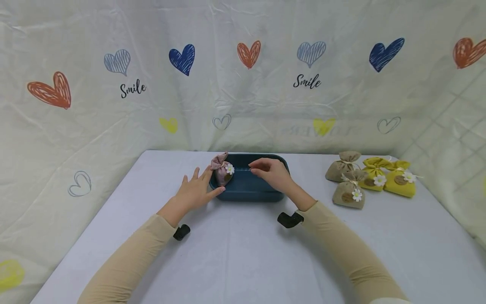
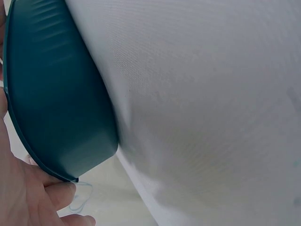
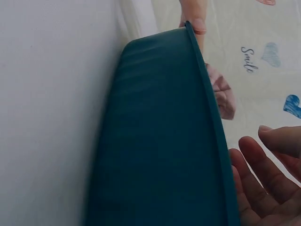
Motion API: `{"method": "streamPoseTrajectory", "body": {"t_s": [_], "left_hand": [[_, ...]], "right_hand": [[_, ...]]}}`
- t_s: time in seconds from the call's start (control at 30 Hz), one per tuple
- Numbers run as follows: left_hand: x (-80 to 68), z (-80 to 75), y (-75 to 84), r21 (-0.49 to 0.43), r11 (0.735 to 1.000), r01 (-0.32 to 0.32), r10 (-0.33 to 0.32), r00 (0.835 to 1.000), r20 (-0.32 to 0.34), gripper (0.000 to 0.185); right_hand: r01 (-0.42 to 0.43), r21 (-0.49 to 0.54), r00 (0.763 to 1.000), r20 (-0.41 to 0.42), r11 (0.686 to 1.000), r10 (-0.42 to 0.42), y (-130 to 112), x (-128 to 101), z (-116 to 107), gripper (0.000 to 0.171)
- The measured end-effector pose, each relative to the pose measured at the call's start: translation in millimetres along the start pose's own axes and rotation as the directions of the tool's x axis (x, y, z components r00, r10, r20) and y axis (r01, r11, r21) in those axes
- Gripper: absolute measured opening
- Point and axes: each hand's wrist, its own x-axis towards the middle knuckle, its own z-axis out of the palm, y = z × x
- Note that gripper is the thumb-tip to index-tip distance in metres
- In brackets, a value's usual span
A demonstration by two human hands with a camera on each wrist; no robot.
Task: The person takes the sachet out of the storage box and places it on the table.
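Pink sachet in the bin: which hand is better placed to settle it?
Left, probably. The left hand touches the teal bin beside the pink sachet; the right hand hovers farther along.

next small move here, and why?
Probably the right hand reaches right for the nearest beige sachet. It hovers over the teal tray holding nothing, one pink sachet already sits at the tray's left end, and the left hand rests against the tray's left rim, steadying it.
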Motion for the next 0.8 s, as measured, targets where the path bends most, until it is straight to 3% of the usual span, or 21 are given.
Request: {"method": "streamPoseTrajectory", "body": {"t_s": [0.33,0.8], "left_hand": [[-0.1,0.6,-0.3,-0.002,1.000,-0.002,0.002,1.000,0.001,0.092],[-0.6,0.4,-0.3,0.008,1.000,-0.009,0.009,1.000,0.003,0.091]], "right_hand": [[0.014,-0.048,0.998,0.058,0.999,-0.011,-5,7,21,0.026],[-0.030,-0.082,0.994,0.101,0.996,0.039,-6,27,40,0.028]]}}
